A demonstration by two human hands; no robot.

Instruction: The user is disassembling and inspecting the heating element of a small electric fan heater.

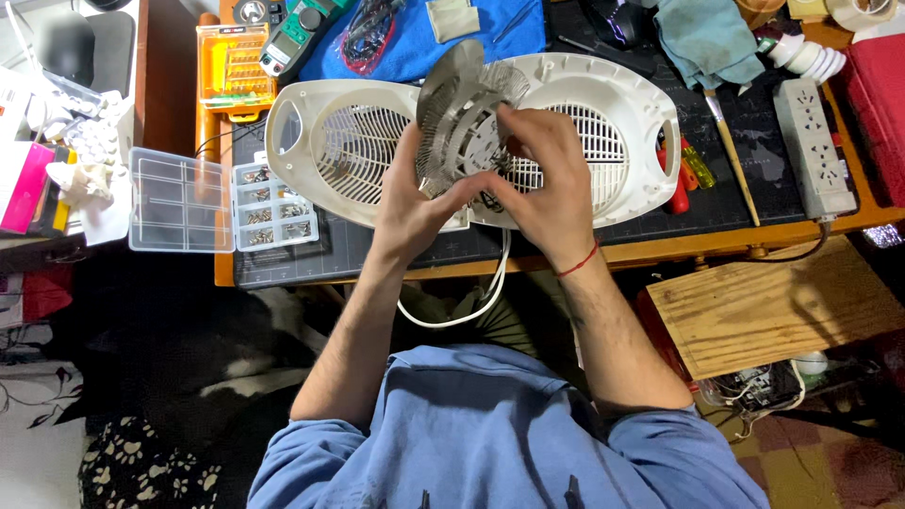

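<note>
Fan blade (462, 113) betw. both hands (485, 188)

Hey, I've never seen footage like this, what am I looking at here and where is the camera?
The camera sits on a person's head and looks down at their own two bare hands over a workbench. The left hand and the right hand together hold a grey fan wheel with thin blades. Under it lies a white plastic fan housing with two round grilles. To the left is a clear box of small screws and an orange bit set. To the right are a white power strip and red-handled tools.
</note>
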